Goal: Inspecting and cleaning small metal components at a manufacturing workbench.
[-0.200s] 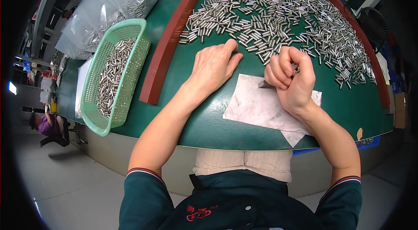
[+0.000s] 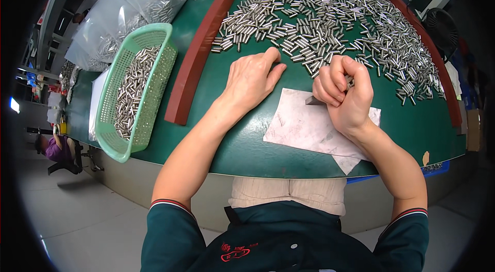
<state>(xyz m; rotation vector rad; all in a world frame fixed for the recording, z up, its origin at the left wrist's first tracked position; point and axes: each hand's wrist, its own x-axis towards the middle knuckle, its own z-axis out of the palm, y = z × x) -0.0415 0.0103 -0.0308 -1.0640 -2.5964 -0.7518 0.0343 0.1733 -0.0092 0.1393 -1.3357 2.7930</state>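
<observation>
Many short, shiny metal pins (image 2: 319,19) lie spread over the green table (image 2: 232,151). My left hand (image 2: 251,75) rests back-up on the table at the near left edge of the pins. Its fingers curl under, close to the nearest pins, and the thumb points right; what lies beneath them is hidden. Above a stained white cloth (image 2: 301,122), my right hand (image 2: 344,86) is closed in a fist. From that fist a dark grey piece (image 2: 312,101) sticks out to the left, while the rest of it is hidden by the fingers.
A red-brown raised border (image 2: 183,91) frames the pins. Left of it stands a green perforated basket (image 2: 164,66) holding more pins. Clear bags (image 2: 165,6) of pins line the back left. A black fan (image 2: 442,30) is at the right; a seated person (image 2: 58,149) is far left.
My left hand has shifted very slightly to the left. My right hand stays in place with the dark grey piece, and the pins look unchanged.
</observation>
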